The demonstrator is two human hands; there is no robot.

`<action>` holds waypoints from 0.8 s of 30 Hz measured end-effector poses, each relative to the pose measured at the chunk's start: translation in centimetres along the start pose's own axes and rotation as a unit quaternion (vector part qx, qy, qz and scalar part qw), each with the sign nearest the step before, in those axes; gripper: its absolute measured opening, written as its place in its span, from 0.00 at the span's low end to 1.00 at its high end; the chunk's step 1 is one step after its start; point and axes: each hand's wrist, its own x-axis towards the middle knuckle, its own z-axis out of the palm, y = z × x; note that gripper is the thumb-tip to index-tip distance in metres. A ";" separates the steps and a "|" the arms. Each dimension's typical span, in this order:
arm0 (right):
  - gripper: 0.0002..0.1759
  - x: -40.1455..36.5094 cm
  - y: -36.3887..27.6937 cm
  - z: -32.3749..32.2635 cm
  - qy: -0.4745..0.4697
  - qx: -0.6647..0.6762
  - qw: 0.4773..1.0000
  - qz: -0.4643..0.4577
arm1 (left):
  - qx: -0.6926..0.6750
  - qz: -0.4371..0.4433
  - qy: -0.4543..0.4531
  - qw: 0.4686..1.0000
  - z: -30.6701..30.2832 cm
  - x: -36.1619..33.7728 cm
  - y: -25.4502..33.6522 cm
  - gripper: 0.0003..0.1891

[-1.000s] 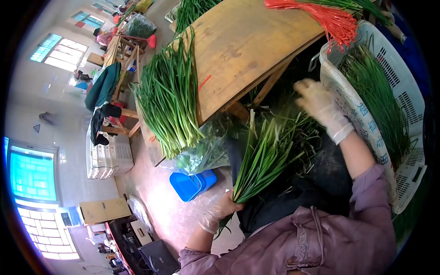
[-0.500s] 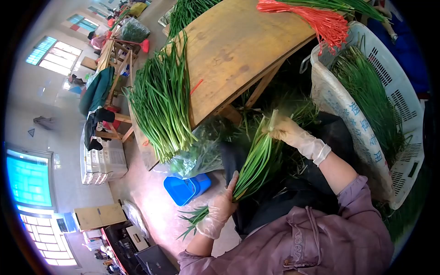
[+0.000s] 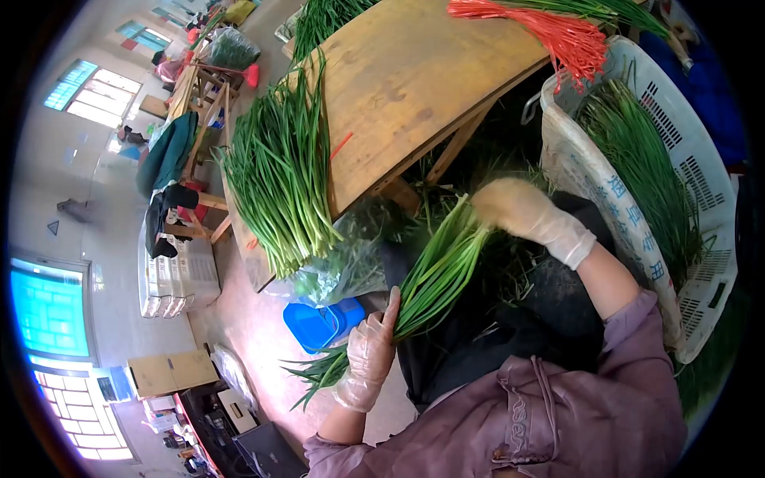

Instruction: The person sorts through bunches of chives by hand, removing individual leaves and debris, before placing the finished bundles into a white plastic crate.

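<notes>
A bunch of long green stalks (image 3: pixel 438 279) lies slanted above my lap, its pale ends toward the upper right. My left hand (image 3: pixel 370 350), in a thin translucent glove, is wrapped round its leafy part, with leaf tips sticking out at the left. Beside the pale ends is my right hand (image 3: pixel 518 211), gloved too; motion smears its fingers, and what they hold, if anything, cannot be made out. A large pile of similar stalks (image 3: pixel 283 175) rests on the left end of the wooden table (image 3: pixel 406 72).
Red plastic strings (image 3: pixel 558 36) hang over the table's far right edge. At the right stands a white crate (image 3: pixel 705 183) with more green stalks (image 3: pixel 637 167). A blue bin (image 3: pixel 319 327) is on the floor beside a clear plastic bag (image 3: pixel 347 271). Several people's things fill the background.
My left hand and the bunch have shifted slightly left and up. My right hand has moved a little right, away from the pale ends, which now show more.
</notes>
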 end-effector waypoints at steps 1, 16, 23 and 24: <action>0.13 0.1 0.5 0.7 -0.059 0.000 0.998 -0.017 | 0.013 0.004 0.001 1.000 -0.2 0.1 0.0 0.35; 0.12 -1.8 10.3 5.3 0.014 -0.282 0.913 0.294 | 0.019 -0.015 0.015 1.000 -1.4 -1.1 -1.7 0.40; 0.16 -1.2 1.3 0.8 0.090 -0.007 0.987 -0.136 | -0.009 -0.029 0.009 0.999 -1.9 0.0 -1.8 0.38; 0.16 -1.3 1.6 1.3 0.030 -0.012 0.994 -0.107 | -0.010 -0.027 0.009 1.000 -1.9 0.2 -1.9 0.38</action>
